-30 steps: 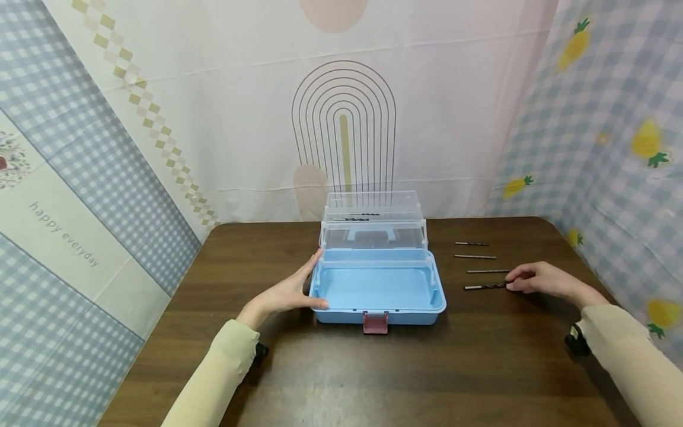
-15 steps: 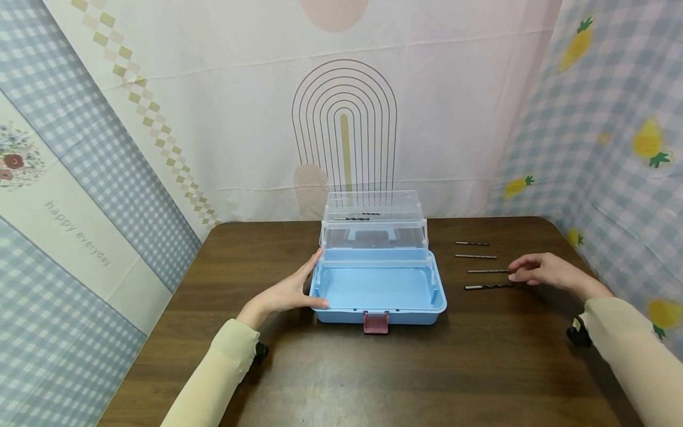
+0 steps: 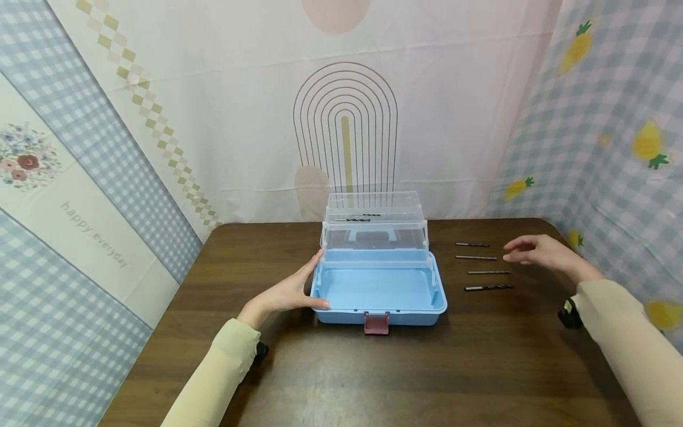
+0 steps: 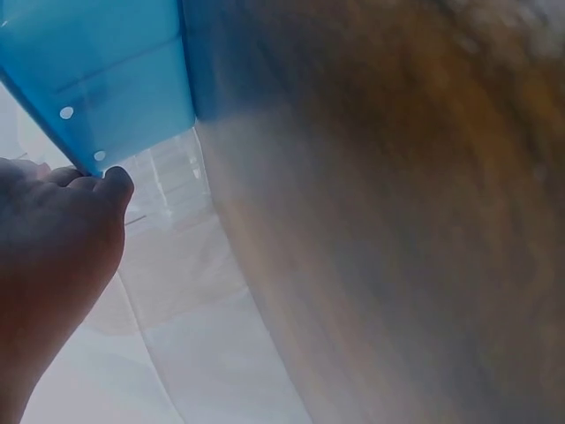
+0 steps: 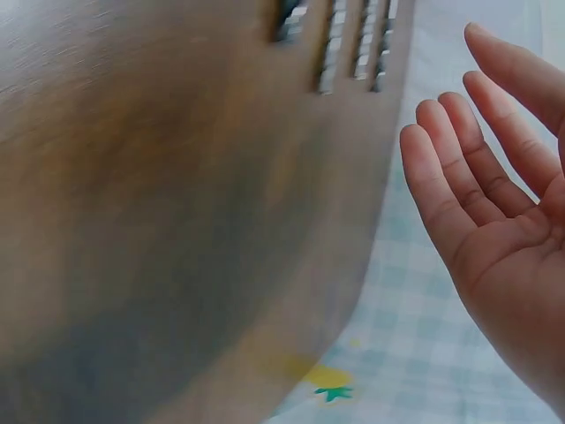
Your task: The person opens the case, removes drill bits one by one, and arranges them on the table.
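Note:
A light blue toolbox (image 3: 379,290) with clear fold-up trays (image 3: 373,228) and a pink latch (image 3: 376,323) stands raised on the table. My left hand (image 3: 288,290) rests on its left side, thumb on the front corner rim and straight fingers along the side wall. Several drill bits lie to the right of the box in a row, among them a thick one (image 3: 488,287) and a thin one (image 3: 476,257). Above the table beside their right ends is my right hand (image 3: 544,255), holding nothing. The right wrist view shows its fingers (image 5: 446,190) spread and mostly straight.
In the toolbox's upper clear tray lie drill bits (image 3: 354,220). The brown wooden table (image 3: 352,373) ends at a patterned cloth (image 3: 256,118) behind it. Checked cloth (image 3: 603,148) hangs along the right side.
My right hand has moved away from the thick drill bit, up and toward the far side of the table, past the row. The left hand and toolbox have stayed put.

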Demonstrator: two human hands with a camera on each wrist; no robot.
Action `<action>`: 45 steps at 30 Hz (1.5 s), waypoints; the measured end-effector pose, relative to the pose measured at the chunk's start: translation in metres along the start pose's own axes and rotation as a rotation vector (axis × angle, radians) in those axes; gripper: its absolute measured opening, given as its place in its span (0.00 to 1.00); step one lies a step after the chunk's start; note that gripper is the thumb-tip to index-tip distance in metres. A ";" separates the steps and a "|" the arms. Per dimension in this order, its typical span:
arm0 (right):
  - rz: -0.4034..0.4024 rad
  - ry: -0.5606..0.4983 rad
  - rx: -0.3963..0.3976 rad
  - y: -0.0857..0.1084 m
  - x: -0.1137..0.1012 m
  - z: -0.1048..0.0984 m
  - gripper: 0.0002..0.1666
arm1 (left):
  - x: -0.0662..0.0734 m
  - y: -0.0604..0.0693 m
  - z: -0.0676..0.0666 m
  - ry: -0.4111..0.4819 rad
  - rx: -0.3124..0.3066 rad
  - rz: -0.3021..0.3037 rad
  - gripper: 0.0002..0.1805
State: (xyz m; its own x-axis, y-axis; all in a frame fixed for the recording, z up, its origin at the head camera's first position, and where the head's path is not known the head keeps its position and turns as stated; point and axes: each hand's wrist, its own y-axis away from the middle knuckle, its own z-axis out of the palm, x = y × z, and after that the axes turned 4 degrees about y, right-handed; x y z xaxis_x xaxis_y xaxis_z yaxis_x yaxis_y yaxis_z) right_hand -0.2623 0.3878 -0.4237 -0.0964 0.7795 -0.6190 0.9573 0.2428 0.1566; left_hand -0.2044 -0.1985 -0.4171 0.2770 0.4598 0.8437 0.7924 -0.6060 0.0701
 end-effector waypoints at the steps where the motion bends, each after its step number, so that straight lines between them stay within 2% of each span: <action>1: -0.003 0.016 0.009 -0.003 -0.002 -0.002 0.33 | -0.001 0.000 0.000 -0.006 -0.002 0.001 0.65; 2: -0.004 0.030 0.015 -0.005 -0.006 -0.005 0.34 | 0.005 0.002 -0.001 -0.008 -0.006 -0.003 0.64; 9: -0.008 0.054 0.031 -0.024 -0.036 -0.016 0.36 | -0.020 -0.009 0.003 -0.053 0.005 -0.003 0.67; 13: -0.015 0.064 0.045 -0.036 -0.055 -0.022 0.37 | -0.026 -0.010 0.002 -0.063 0.015 0.002 0.67; 19: -0.036 0.038 0.087 -0.052 -0.082 -0.026 0.40 | -0.027 -0.011 0.001 -0.075 0.018 0.006 0.67; 23: -0.058 0.010 0.087 -0.060 -0.101 -0.026 0.42 | -0.028 -0.011 0.001 -0.072 0.018 0.003 0.68; 28: -0.073 -0.003 0.069 -0.070 -0.124 -0.025 0.39 | -0.029 -0.010 0.001 -0.072 0.003 -0.022 0.69; 37: -0.129 0.016 0.085 -0.087 -0.161 -0.030 0.33 | -0.031 -0.009 0.001 -0.065 0.010 -0.024 0.68; 45: -0.168 -0.018 0.054 -0.099 -0.186 -0.019 0.30 | -0.032 -0.008 0.001 -0.066 0.009 -0.023 0.68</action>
State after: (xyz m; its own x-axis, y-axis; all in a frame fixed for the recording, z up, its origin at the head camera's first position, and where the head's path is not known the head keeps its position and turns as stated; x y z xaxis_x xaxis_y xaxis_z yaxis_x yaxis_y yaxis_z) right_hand -0.3443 0.2297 -0.3094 -0.2519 0.7199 -0.6467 0.9413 0.3374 0.0089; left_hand -0.2193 -0.2074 -0.4447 0.2939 0.5153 0.8050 0.8035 -0.5894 0.0839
